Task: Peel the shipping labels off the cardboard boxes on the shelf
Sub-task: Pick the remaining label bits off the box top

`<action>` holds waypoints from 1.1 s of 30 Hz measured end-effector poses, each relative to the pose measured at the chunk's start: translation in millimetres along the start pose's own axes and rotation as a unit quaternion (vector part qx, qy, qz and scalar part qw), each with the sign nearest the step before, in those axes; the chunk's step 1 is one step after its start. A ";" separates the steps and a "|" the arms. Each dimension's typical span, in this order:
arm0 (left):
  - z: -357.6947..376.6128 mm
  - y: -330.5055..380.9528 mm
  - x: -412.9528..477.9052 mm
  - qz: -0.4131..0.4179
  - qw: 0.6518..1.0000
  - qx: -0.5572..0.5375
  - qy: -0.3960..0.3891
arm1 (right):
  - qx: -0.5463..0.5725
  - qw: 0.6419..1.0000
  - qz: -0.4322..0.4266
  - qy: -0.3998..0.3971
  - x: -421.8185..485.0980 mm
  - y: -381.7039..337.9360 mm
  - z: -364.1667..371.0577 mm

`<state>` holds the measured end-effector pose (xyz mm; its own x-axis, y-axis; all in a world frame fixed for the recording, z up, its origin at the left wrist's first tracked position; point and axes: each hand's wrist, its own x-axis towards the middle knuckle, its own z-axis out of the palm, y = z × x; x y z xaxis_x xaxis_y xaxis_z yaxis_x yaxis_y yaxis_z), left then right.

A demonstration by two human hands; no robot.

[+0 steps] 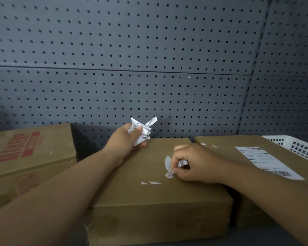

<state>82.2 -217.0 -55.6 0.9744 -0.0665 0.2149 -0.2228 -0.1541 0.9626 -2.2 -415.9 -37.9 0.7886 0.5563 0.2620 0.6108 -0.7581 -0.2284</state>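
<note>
A brown cardboard box (146, 196) lies in the middle of the shelf, its top dotted with small white label scraps (150, 183). My left hand (126, 141) rests at the box's far edge and grips a crumpled wad of peeled label (143, 129). My right hand (194, 163) sits on the box top and pinches a torn white label remnant (168, 166) that still sticks to the cardboard. To the right, a second brown box (226, 146) carries a whole white shipping label (267, 161) with barcodes.
A box with red print (30, 148) sits on another box at the left. A white perforated plastic basket (299, 148) stands at the far right. A grey pegboard wall (132, 50) closes the back of the shelf. The dark shelf edge (256, 237) runs along the front.
</note>
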 end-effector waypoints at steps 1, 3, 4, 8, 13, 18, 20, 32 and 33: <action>-0.2 -0.6 0.4 0.000 1.000 -0.001 0.000 | 0.008 1.000 -0.002 -0.002 -0.8 0.8 -0.4; -0.3 -1.1 1.1 -0.001 1.000 -0.005 0.000 | 0.018 1.000 -0.003 -0.006 -1.0 1.9 -0.7; -0.1 -1.0 1.5 -0.001 1.000 -0.008 0.000 | 0.023 1.000 -0.002 0.000 -0.5 1.8 -1.1; 0.4 -0.7 1.9 0.000 1.000 -0.012 0.001 | 0.042 0.999 0.020 0.015 3.2 0.1 -4.1; 1.0 -0.5 2.0 0.001 1.000 -0.008 0.002 | -0.015 0.998 -0.023 -0.049 3.7 -6.1 -5.2; 0.5 -0.9 1.6 0.000 1.000 -0.010 0.002 | -0.105 0.990 -0.090 -0.031 1.2 -11.1 -1.2; 0.3 -1.0 1.3 0.000 1.000 -0.010 0.001 | -0.130 0.985 -0.114 -0.032 3.3 -10.7 0.2; -0.3 -0.5 1.8 -0.008 1.000 -0.029 -0.001 | 0.019 0.998 -0.008 -0.058 3.1 0.1 -6.4; -0.3 -0.7 2.0 -0.009 0.999 -0.031 -0.001 | 0.023 0.998 0.003 -0.060 3.7 0.6 -7.7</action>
<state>84.3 -216.8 -55.8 0.9780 -0.0669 0.1977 -0.2035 -0.0944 0.9745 0.5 -416.9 -29.9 0.7935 0.5908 0.1464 0.6064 -0.7466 -0.2737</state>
